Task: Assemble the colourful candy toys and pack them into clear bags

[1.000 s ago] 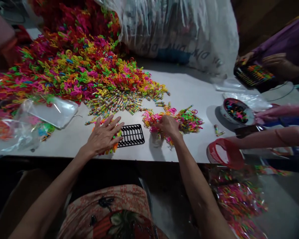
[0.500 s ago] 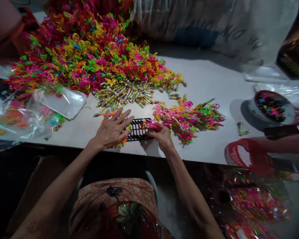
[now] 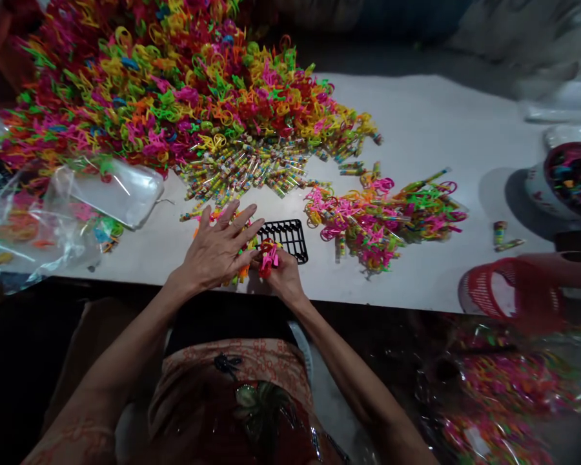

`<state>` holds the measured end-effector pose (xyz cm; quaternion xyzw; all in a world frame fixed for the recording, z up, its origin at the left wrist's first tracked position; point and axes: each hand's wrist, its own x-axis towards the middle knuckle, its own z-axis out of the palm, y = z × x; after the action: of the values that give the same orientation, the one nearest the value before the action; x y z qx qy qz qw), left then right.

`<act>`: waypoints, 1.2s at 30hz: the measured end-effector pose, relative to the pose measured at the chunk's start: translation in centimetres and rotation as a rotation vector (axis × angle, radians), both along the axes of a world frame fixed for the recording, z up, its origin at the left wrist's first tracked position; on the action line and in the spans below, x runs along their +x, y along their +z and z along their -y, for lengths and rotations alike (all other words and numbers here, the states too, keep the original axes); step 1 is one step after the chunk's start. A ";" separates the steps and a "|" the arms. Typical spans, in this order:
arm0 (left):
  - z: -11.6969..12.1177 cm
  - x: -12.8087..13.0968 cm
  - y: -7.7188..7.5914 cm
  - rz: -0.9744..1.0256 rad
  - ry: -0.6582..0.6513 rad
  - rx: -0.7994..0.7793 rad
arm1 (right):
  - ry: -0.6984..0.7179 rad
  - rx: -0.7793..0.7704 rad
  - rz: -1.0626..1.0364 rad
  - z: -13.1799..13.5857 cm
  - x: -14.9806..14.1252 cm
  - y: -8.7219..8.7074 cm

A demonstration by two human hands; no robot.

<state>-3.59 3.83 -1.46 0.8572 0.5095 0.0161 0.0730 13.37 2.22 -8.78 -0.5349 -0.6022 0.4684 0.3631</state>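
My left hand (image 3: 217,248) lies flat with fingers spread on a row of coloured plastic pieces at the left end of a black slotted rack (image 3: 286,236). My right hand (image 3: 278,274) is closed around a pink plastic toy piece (image 3: 269,256) at the rack's near edge, touching my left fingertips. A small heap of pink and green plastic pieces (image 3: 382,216) lies just right of the rack. Behind the rack is a spread of small candy tubes (image 3: 244,171).
A huge heap of neon plastic pieces (image 3: 150,90) fills the far left of the white table (image 3: 440,129). Clear plastic bags (image 3: 72,206) lie at left. At right stand a bowl of pieces (image 3: 569,181) and a red basket (image 3: 508,294), where another person's arm (image 3: 561,268) reaches.
My right hand has left the small heap at right and come to the rack's near edge with a pink piece. My left hand has stayed flat. The camera has tilted down.
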 end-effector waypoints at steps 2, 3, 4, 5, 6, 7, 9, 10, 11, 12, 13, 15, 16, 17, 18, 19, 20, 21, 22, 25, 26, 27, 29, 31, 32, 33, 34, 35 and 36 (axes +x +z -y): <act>0.0 0.1 0.0 0.013 0.000 -0.005 | 0.073 0.079 0.134 -0.3 0.2 0.3; 0.0 0.1 0.0 0.021 0.001 -0.009 | 0.128 0.105 0.210 -0.3 0.2 0.5; 0.0 0.2 -0.1 0.030 0.004 -0.012 | 0.188 0.118 0.290 -0.3 0.0 0.7; 0.0 0.3 -0.1 0.039 0.012 -0.013 | 0.246 0.116 0.372 -0.2 -0.3 1.0; -0.1 0.3 -0.1 0.046 0.021 -0.012 | 0.289 0.103 0.454 0.0 -0.7 1.3; -0.1 0.4 -0.2 0.055 0.029 -0.008 | 0.314 0.083 0.527 0.2 -1.2 1.5; 0.0 0.5 -0.4 0.089 0.038 0.014 | 0.327 0.048 0.611 0.4 -1.6 2.0; 0.1 0.5 -0.6 0.114 0.038 0.032 | 0.332 0.036 0.612 0.3 -1.3 2.2; 0.2 0.5 -0.8 0.141 0.035 0.053 | 0.325 0.031 0.594 -0.1 -0.6 2.4; 0.3 0.5 -0.9 0.167 0.030 0.074 | 0.298 0.034 0.574 -0.6 0.7 2.8; 0.4 0.5 -1.1 0.188 0.027 0.092 | 0.240 0.045 0.576 -1.3 2.4 3.2; 0.7 0.5 -1.3 0.201 0.025 0.115 | 0.024 0.066 0.688 -3.0 6.4 4.4; 0.8 0.5 -1.4 0.193 0.022 0.119 | -0.099 0.065 0.809 -4.0 8.4 5.0; 0.9 0.6 -1.4 0.177 0.019 0.121 | -0.165 0.035 0.930 -4.9 10.1 5.5; 1.0 0.6 -1.4 0.155 0.018 0.127 | -0.182 0.002 1.033 -5.7 11.4 5.9; 1.1 0.7 -1.4 0.130 0.016 0.133 | -0.172 -0.027 1.113 -6.3 12.4 6.2; 1.1 0.7 -1.4 0.106 0.015 0.144 | -0.148 -0.044 1.159 -6.8 13.0 6.4; 1.2 0.7 -1.4 0.086 0.015 0.154 | -0.133 -0.044 1.173 -7.0 13.2 6.5; 1.2 0.7 -1.4 0.070 0.017 0.165 | -0.142 -0.029 1.161 -7.0 13.3 6.5; 1.4 0.7 -1.3 0.051 0.018 0.182 | -0.236 0.073 0.960 -5.9 12.5 5.9; 1.4 0.7 -1.3 0.048 0.019 0.184 | -0.250 0.092 0.842 -5.5 12.1 5.4; 1.5 0.7 -1.2 0.043 0.018 0.183 | -0.247 0.097 0.700 -5.0 11.5 4.9; 1.5 0.7 -1.1 0.029 0.019 0.181 | -0.205 0.052 0.379 -4.4 10.0 3.5; 1.4 0.7 -1.1 0.012 0.018 0.175 | -0.154 -0.029 0.087 -4.1 8.2 2.2; 1.4 0.7 -1.0 0.006 0.018 0.171 | -0.138 -0.067 -0.021 -4.1 7.3 1.6; 1.4 0.7 -1.0 0.000 0.018 0.168 | -0.126 -0.097 -0.098 -4.2 6.4 1.2; 1.5 0.7 -1.0 -0.006 0.018 0.166 | -0.116 -0.119 -0.145 -4.2 5.6 0.9; 1.5 0.7 -1.0 -0.011 0.017 0.166 | -0.110 -0.130 -0.165 -4.3 4.9 0.7; 1.5 0.7 -1.0 -0.017 0.016 0.165 | -0.099 -0.131 -0.167 -4.5 4.2 0.6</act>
<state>-2.87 2.36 -2.42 0.8563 0.5139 0.0516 -0.0023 17.61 6.67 -8.15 -0.5454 -0.5109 0.5312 0.3991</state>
